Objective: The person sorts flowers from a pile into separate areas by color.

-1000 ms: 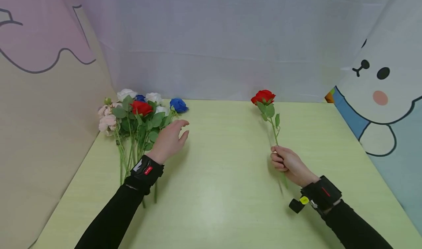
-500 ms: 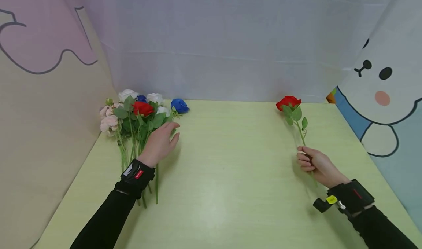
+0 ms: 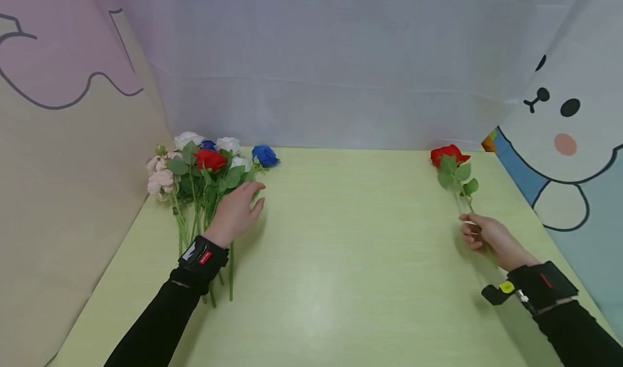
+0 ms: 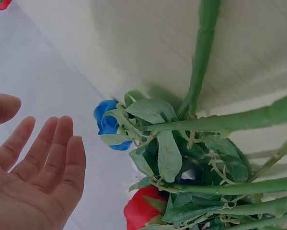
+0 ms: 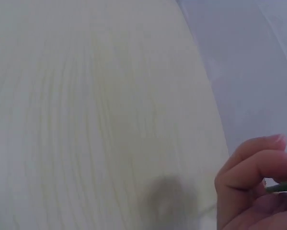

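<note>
My right hand (image 3: 491, 237) pinches the green stem of a red rose (image 3: 449, 155) near the table's right side, its bloom pointing to the back. In the right wrist view the curled fingers (image 5: 248, 172) and a short piece of the stem (image 5: 281, 187) show. Over the stems of the flower bunch at left hovers my left hand (image 3: 234, 213), fingers relaxed and holding nothing. The left wrist view shows its palm (image 4: 38, 191) beside a blue rose (image 4: 107, 122) and another red rose (image 4: 142, 208), apart from both.
Several flowers lie bunched at the table's left: a pale pink one (image 3: 160, 180), a white rose (image 3: 189, 139), a red rose (image 3: 210, 160) and a blue rose (image 3: 265, 155). A pale cloth (image 3: 331, 64) hangs behind the light wooden table (image 3: 331, 248).
My right hand has carried the red rose to the right and lowered it toward the table. The left hand drew back slightly left and down, then stayed still.
</note>
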Motion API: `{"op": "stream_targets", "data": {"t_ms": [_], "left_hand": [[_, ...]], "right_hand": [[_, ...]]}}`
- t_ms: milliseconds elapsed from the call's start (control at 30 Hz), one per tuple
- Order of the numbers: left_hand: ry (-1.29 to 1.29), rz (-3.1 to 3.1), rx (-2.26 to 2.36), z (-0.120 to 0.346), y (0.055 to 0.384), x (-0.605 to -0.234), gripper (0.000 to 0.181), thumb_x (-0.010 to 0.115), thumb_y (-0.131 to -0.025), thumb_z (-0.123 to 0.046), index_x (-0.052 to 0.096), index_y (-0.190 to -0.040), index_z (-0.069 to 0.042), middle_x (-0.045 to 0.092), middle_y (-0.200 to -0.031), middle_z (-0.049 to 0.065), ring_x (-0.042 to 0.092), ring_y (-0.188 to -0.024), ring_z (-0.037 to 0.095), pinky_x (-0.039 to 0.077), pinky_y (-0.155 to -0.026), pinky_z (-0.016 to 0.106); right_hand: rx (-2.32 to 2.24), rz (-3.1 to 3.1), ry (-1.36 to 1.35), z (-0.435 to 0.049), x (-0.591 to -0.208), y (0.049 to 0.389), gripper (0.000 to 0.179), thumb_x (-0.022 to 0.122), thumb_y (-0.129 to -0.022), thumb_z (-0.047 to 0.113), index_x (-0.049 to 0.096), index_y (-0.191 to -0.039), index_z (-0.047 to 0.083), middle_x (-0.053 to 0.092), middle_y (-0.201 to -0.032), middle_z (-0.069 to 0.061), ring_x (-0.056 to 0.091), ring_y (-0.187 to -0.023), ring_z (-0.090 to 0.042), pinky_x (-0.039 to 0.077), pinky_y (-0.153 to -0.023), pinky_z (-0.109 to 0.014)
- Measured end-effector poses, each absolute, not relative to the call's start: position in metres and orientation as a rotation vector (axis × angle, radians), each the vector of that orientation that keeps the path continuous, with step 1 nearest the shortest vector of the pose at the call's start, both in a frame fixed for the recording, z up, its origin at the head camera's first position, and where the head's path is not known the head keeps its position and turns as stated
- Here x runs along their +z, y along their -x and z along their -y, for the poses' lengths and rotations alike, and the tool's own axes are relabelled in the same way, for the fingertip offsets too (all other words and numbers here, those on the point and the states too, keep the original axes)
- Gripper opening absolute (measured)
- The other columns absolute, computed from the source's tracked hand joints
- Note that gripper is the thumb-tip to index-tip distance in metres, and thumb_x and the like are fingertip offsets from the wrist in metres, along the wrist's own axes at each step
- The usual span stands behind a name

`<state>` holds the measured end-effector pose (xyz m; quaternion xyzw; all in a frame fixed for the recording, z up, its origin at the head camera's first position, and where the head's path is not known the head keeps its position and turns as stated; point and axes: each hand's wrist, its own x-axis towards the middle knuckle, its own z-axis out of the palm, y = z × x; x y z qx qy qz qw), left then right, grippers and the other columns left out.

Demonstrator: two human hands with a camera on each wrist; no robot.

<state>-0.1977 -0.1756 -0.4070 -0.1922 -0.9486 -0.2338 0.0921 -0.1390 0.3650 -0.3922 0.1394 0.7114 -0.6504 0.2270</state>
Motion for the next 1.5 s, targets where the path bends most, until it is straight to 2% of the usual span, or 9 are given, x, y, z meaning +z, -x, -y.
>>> {"op": "stream_targets", "data": {"t_ms": [167, 367, 500, 600, 767, 1067, 1233, 1500], "left_hand": [[0.572, 2.821, -0.698, 0.177, 0.199, -0.409, 0.031, 0.057, -0.094, -0.016, 0.055, -0.123, -0.005, 0.060, -0.114, 0.016, 0.059, -0.079, 0.026, 0.050, -0.063, 0.041], [0.583, 2.809, -0.709, 0.177, 0.200, -0.411, 0.031, 0.058, -0.093, -0.014, 0.055, -0.123, -0.005, 0.061, -0.113, 0.016, 0.059, -0.077, 0.026, 0.050, -0.062, 0.041], [0.592, 2.823, -0.708, 0.176, 0.201, -0.414, 0.032, 0.058, -0.093, -0.015, 0.055, -0.124, -0.005, 0.061, -0.113, 0.016, 0.057, -0.073, 0.023, 0.048, -0.060, 0.038], [0.597, 2.828, -0.705, 0.176, 0.201, -0.416, 0.032, 0.058, -0.094, -0.015, 0.055, -0.124, -0.005, 0.060, -0.113, 0.016, 0.055, -0.070, 0.021, 0.046, -0.059, 0.037], [0.581, 2.826, -0.709, 0.176, 0.200, -0.417, 0.033, 0.059, -0.093, -0.015, 0.055, -0.124, -0.005, 0.061, -0.114, 0.015, 0.053, -0.068, 0.020, 0.045, -0.058, 0.037], [0.573, 2.845, -0.699, 0.179, 0.200, -0.418, 0.033, 0.059, -0.093, -0.014, 0.055, -0.124, -0.005, 0.061, -0.109, 0.016, 0.047, -0.063, 0.019, 0.041, -0.055, 0.034], [0.563, 2.857, -0.701, 0.180, 0.199, -0.416, 0.034, 0.059, -0.093, -0.014, 0.054, -0.125, -0.005, 0.060, -0.112, 0.016, 0.048, -0.065, 0.020, 0.041, -0.057, 0.034], [0.563, 2.855, -0.704, 0.182, 0.196, -0.414, 0.034, 0.059, -0.092, -0.013, 0.054, -0.125, -0.004, 0.060, -0.116, 0.017, 0.054, -0.072, 0.023, 0.046, -0.062, 0.039]], "right_hand": [[-1.346, -2.346, -0.228, -0.368, -0.394, 0.141, 0.048, 0.028, -0.105, 0.031, 0.035, -0.124, -0.013, 0.047, -0.078, -0.001, 0.044, -0.062, -0.010, 0.040, -0.056, -0.024], [-0.970, -2.547, -0.090, -0.370, -0.398, 0.143, 0.046, 0.040, -0.102, 0.027, 0.043, -0.118, -0.016, 0.049, -0.073, -0.004, 0.046, -0.062, -0.014, 0.040, -0.055, -0.028], [-0.841, -2.620, -0.082, -0.372, -0.403, 0.145, 0.045, 0.046, -0.099, 0.024, 0.044, -0.118, -0.016, 0.056, -0.078, -0.009, 0.051, -0.064, -0.015, 0.043, -0.057, -0.031], [-0.765, -2.668, -0.096, -0.375, -0.406, 0.147, 0.044, 0.048, -0.097, 0.024, 0.045, -0.115, -0.016, 0.060, -0.084, -0.014, 0.055, -0.066, -0.017, 0.045, -0.058, -0.033], [-0.678, -2.726, -0.109, -0.379, -0.408, 0.149, 0.041, 0.048, -0.092, 0.020, 0.046, -0.111, -0.017, 0.062, -0.084, -0.019, 0.059, -0.064, -0.019, 0.047, -0.055, -0.033], [-0.508, -2.791, -0.149, -0.394, -0.406, 0.147, 0.041, 0.048, -0.088, 0.018, 0.045, -0.109, -0.017, 0.053, -0.083, -0.022, 0.050, -0.068, -0.028, 0.041, -0.053, -0.034], [-0.488, -2.807, -0.155, -0.397, -0.407, 0.146, 0.040, 0.049, -0.087, 0.016, 0.045, -0.109, -0.018, 0.053, -0.085, -0.024, 0.050, -0.069, -0.030, 0.041, -0.053, -0.035], [-0.519, -2.859, -0.173, -0.391, -0.406, 0.146, 0.041, 0.048, -0.086, 0.013, 0.040, -0.112, -0.017, 0.051, -0.078, -0.017, 0.049, -0.065, -0.027, 0.038, -0.050, -0.034]]}}
